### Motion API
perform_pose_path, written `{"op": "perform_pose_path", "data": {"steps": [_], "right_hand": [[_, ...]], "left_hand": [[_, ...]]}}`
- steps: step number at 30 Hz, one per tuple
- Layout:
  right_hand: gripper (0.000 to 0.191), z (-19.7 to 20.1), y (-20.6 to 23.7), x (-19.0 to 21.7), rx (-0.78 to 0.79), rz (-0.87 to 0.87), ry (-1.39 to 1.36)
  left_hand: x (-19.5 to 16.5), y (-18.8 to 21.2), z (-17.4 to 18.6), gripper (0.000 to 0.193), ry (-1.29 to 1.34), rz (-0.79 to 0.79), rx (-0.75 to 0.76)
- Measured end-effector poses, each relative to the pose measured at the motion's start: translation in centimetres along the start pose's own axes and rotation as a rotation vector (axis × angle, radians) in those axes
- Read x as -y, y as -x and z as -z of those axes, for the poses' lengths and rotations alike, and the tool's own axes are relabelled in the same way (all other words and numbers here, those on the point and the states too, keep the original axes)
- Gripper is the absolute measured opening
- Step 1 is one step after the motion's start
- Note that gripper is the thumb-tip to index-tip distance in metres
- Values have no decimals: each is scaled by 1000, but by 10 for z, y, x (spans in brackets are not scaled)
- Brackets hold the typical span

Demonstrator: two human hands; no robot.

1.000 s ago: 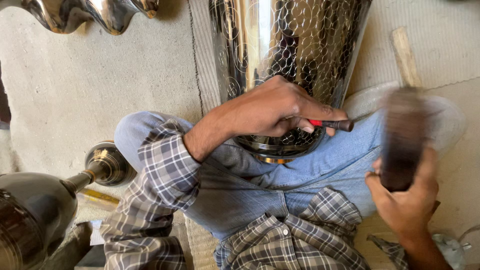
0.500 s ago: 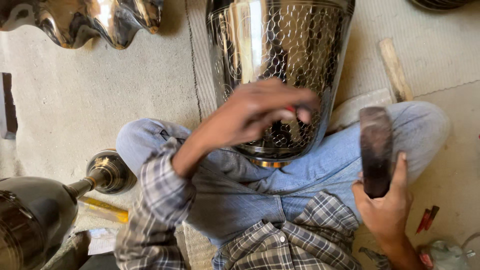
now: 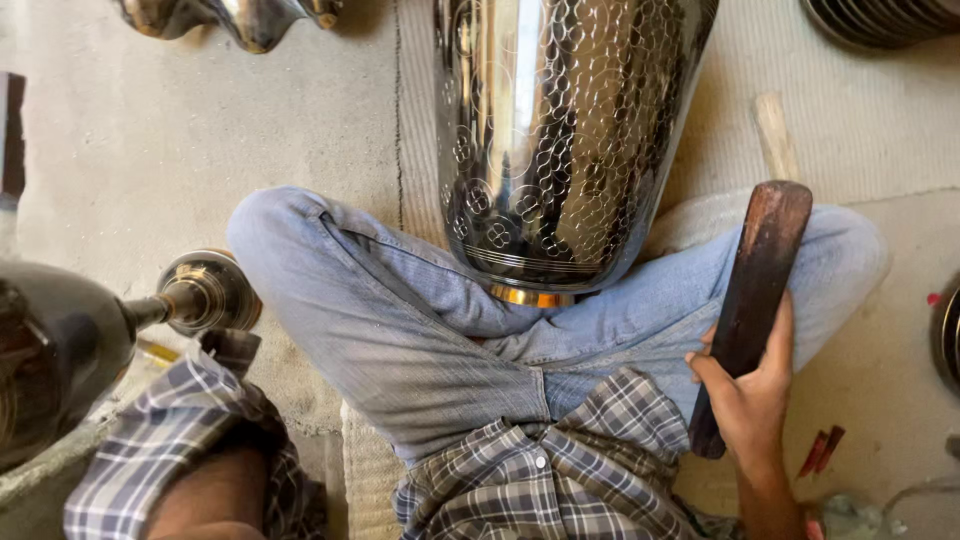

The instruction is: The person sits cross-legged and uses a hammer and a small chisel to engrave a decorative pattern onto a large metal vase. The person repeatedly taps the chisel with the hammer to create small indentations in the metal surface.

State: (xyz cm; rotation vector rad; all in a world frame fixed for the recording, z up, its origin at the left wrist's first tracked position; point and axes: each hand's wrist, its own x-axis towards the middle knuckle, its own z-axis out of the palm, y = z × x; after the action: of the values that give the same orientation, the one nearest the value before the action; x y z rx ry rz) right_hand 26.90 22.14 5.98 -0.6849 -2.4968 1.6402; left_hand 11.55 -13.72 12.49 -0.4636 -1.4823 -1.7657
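The right hand (image 3: 755,395) has its fingers wrapped around a dark wooden mallet (image 3: 752,300), whose long head rises up and away past the fingertips over the right knee. Just left of those fingers, an engraved metal vessel (image 3: 560,140) rests between the crossed legs. The left hand is out of view, so I cannot tell its fingers' state; only its plaid sleeve (image 3: 170,440) shows.

Daylight, soft and even, bright overall. Strong glare streaks on the polished metal vessel (image 3: 560,140); faint shadow beneath it on the jeans. Centre sharp. Dark metal object (image 3: 60,350) at left edge out of focus, slightly stretched.
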Motion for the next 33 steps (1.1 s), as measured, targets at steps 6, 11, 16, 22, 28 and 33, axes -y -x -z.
{"op": "perform_pose_path", "data": {"steps": [6, 11, 16, 22, 28, 33], "right_hand": [[108, 4, 6, 12, -32, 14, -19], [108, 4, 16, 6, -46, 41, -20], [108, 2, 17, 21, -38, 86, -10], [109, 11, 24, 45, -44, 49, 48], [110, 1, 32, 13, -96, 21, 3], [110, -2, 27, 10, -116, -57, -59]], "left_hand": [[-11, -8, 9, 31, -228, 394, -87], [13, -4, 11, 32, -315, 622, -99], [30, 0, 8, 33, -354, 699, -87], [31, -15, 10, 35, -384, 758, -71], [18, 6, 11, 37, -415, 750, -41], [-10, 11, 7, 38, -500, 745, -3]]}}
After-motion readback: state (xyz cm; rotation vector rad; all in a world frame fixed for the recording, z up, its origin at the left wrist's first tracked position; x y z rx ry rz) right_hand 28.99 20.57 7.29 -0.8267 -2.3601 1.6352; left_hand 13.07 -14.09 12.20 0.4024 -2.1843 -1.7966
